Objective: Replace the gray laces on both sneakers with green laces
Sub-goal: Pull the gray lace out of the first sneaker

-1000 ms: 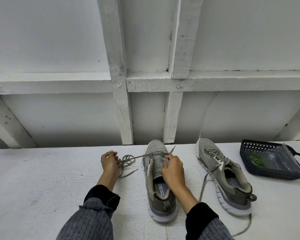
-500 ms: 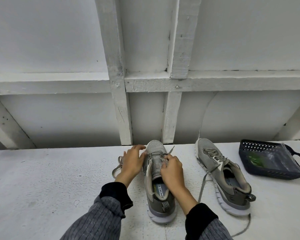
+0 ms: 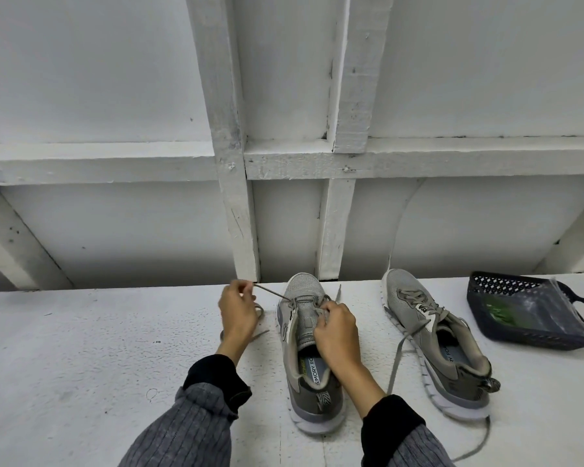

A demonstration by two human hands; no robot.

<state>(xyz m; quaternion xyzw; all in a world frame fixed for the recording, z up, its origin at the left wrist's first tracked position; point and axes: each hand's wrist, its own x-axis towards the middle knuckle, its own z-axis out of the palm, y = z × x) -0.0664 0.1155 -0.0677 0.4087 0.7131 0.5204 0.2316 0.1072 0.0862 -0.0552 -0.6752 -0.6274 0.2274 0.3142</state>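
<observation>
Your left hand (image 3: 237, 311) pinches the gray lace (image 3: 273, 293), taut left of the near sneaker (image 3: 309, 358) | your right hand (image 3: 337, 326) grips its tongue laces | second sneaker (image 3: 432, 342) right on the tabletop (image 3: 81, 348).

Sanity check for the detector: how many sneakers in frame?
2. One sneaker sits between the hands, its gray lace being pulled. The second sneaker lies to its right, beside the basket. None looks hidden.
</observation>
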